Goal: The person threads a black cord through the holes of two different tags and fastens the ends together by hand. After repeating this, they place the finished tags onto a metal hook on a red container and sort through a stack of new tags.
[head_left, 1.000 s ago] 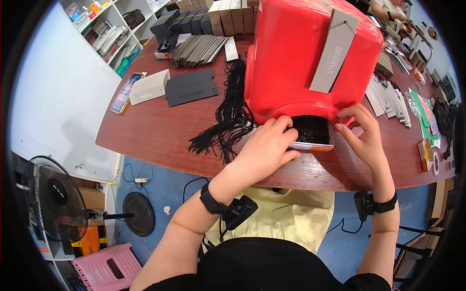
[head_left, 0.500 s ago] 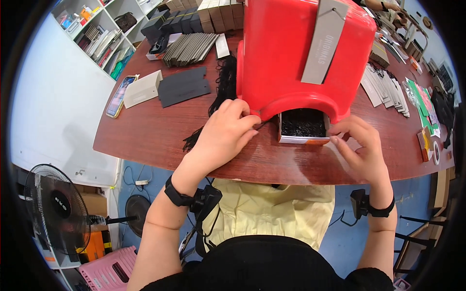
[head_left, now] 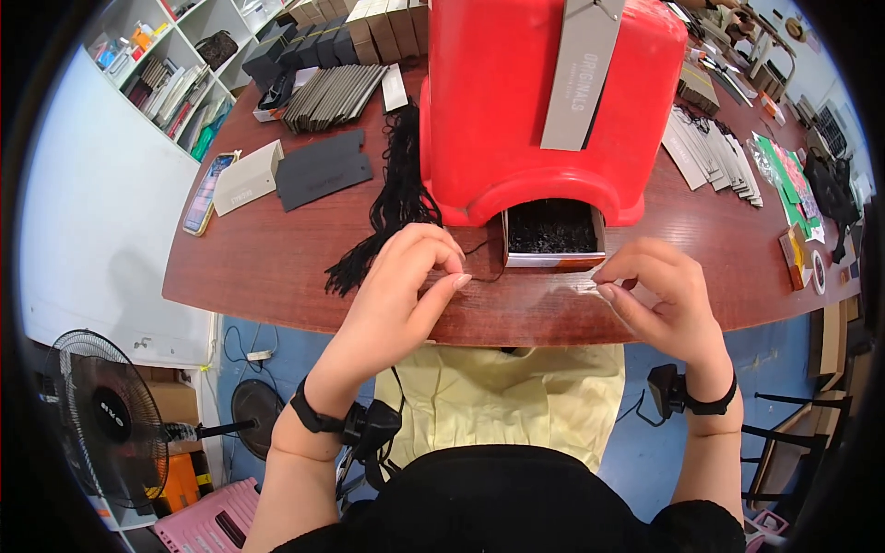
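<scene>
My left hand (head_left: 406, 286) is closed in a pinch on a thin black cord (head_left: 487, 279) just in front of the red plastic stool (head_left: 544, 101). Beside that hand lies a long bundle of black cords (head_left: 392, 184). My right hand (head_left: 659, 290) has thumb and forefinger pinched together, off the near right corner of a small open box (head_left: 553, 261); what they hold, if anything, is too small to make out. Small black pieces (head_left: 551, 228) fill the box, which sits under the stool's arched opening. A grey tag (head_left: 572, 83) hangs flat on the stool.
At the left lie a dark grey card (head_left: 323, 170), a beige card (head_left: 249, 180) and a phone (head_left: 209, 194). Stacked grey tags (head_left: 334, 97) stand behind them. Corded tags (head_left: 710, 152) spread at the right, near a tape roll (head_left: 819, 272). A fan (head_left: 111, 415) stands at lower left.
Both hands have drawn back toward me, the left away from the stool's foot and the right away from the box's edge. The view has shifted slightly, so the stool appears farther left.
</scene>
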Demonstrator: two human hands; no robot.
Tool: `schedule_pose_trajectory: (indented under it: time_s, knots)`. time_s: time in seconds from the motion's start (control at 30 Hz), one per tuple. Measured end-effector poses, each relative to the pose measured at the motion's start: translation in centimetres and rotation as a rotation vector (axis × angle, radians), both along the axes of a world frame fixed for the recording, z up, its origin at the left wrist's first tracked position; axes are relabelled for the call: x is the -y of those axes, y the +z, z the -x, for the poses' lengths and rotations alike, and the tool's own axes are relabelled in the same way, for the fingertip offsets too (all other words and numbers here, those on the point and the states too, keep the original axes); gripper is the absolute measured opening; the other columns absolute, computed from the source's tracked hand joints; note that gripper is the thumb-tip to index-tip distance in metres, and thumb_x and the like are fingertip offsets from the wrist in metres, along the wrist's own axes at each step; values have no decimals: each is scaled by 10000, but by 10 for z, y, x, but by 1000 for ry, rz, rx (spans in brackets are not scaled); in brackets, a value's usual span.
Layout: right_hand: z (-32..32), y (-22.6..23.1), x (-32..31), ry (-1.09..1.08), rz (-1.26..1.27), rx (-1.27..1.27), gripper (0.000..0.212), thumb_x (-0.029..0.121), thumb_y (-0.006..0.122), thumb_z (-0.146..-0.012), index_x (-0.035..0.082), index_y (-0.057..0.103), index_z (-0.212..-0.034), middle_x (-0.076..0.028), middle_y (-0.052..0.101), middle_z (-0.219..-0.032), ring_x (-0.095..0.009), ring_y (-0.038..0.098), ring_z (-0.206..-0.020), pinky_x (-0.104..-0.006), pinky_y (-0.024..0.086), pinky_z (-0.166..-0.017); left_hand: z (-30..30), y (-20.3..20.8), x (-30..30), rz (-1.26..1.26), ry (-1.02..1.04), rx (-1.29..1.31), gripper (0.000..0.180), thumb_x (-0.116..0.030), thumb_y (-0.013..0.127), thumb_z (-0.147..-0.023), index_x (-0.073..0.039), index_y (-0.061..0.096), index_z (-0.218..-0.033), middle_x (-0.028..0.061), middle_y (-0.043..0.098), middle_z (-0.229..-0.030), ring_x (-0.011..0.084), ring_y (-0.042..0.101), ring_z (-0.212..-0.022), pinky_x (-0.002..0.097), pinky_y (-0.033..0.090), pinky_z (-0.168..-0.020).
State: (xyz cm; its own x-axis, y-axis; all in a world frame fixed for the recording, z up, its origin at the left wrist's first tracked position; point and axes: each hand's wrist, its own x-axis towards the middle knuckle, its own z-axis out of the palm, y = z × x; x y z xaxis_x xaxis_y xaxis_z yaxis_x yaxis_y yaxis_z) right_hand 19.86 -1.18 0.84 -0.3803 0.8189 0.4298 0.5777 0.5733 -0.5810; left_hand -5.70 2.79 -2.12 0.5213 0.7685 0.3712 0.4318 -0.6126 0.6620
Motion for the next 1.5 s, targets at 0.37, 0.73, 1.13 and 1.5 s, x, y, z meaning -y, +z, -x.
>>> schedule_pose_trajectory:
  time_s: [0.37,0.73,1.13,1.5]
  knots:
    - [12,0,0,71,12,-48,79,21,617,-687,17,578,-755,-89,558,-705,-232,544,-618,-303,430,-528,-21,19,13,726,-300,763,50,-30,409,-872,-3,383,-905,169,540,-973,147,571,-773,231,469,-620]
    - [3,-22,-36,-277,24,417,156,111,609,-691,41,595,-830,-104,560,-777,-297,549,-724,-363,441,-639,-46,7,3,485,-211,527,213,56,452,-818,47,556,-1004,113,598,-921,149,573,-849,246,467,-741]
    - [-6,-13,-42,-120,202,459,114,104,631,-653,56,624,-756,-79,565,-744,-266,551,-728,-348,437,-644,-63,-16,-6,282,3,597,199,39,530,-777,-3,607,-955,83,639,-848,100,598,-758,208,466,-677]
    - [5,-24,-35,-203,256,-490,67,52,616,-749,-7,623,-781,-2,531,-765,-35,467,-604,-178,354,-525,-72,-14,-2,318,38,539,122,3,586,-756,1,634,-868,54,567,-743,80,519,-571,183,400,-499]
